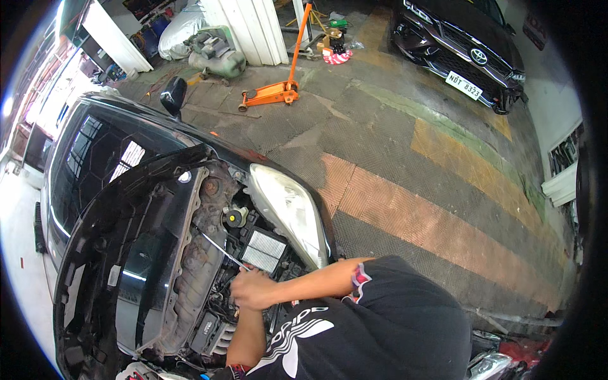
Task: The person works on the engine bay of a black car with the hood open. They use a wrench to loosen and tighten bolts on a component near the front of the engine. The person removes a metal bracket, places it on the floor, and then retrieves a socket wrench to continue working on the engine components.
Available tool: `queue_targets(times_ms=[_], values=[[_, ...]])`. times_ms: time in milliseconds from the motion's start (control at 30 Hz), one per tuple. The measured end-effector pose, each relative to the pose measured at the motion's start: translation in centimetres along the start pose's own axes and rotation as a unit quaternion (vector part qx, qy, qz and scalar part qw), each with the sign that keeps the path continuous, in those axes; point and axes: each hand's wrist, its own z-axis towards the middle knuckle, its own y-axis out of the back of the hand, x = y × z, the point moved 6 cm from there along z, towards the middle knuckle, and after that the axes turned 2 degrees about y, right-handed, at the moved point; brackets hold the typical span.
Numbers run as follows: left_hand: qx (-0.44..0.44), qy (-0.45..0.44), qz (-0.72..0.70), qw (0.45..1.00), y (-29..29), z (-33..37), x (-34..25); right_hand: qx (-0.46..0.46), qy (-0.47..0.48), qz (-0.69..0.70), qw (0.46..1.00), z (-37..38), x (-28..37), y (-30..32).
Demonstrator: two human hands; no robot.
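Over the engine bay of a dark car my two hands come together. My right hand (254, 290), its arm reaching in from the right, is closed at the end of a long thin metal rod (221, 249), which slants up and left toward the bay's edge. Beneath it my left hand (246, 308) is mostly covered, so its fingers do not show. Just above the hands lies a pale pleated air filter (265, 251). A round black cap with a yellow mark (235, 218) sits farther up. Below the hands is a dark engine cover (208, 332).
The raised hood (101, 272) stands on the left, and a cloudy headlight (288, 212) borders the bay on the right. An orange floor jack (272, 95) stands on the matted floor near a green compressor tank (218, 62). Another black car (462, 47) is parked at the far right.
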Motion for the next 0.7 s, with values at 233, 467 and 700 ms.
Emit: queue_targets(times_ms=[233,467,700], values=[[-0.001,0.098,-0.303,0.948,-0.2,1.5,-2.5,-0.064,-0.005,0.143,0.988,0.8,-4.5,2.9],[0.108,0.138,-0.083,0.981,0.8,2.2,-1.6,-0.214,-0.509,0.417,0.722,-5.3,-12.1,-1.3],[0.009,0.107,-0.072,0.992,3.0,4.3,-2.6,-0.058,0.203,0.075,0.974,0.7,2.3,2.2]])
